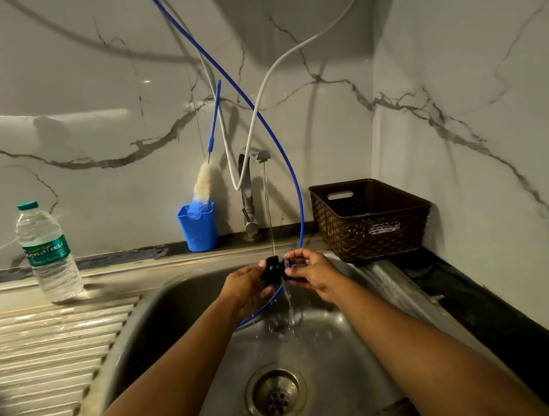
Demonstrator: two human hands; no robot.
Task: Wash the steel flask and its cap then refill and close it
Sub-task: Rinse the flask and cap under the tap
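Observation:
A small black flask cap [274,270] is held over the steel sink [161,307], right under the thin stream of water from the tap [254,157]. My left hand [246,287] grips the cap from the left. My right hand [310,273] pinches its right side with thumb and fingers. Water runs off the cap and splashes in the basin above the drain [276,394]. The steel flask itself is not in view.
A plastic water bottle [47,252] stands on the ribbed drainboard [44,354] at the left. A blue cup [198,227] holding a bottle brush [203,181] sits behind the sink. A brown basket [369,220] stands at the right. A blue hose [281,159] loops down into the basin.

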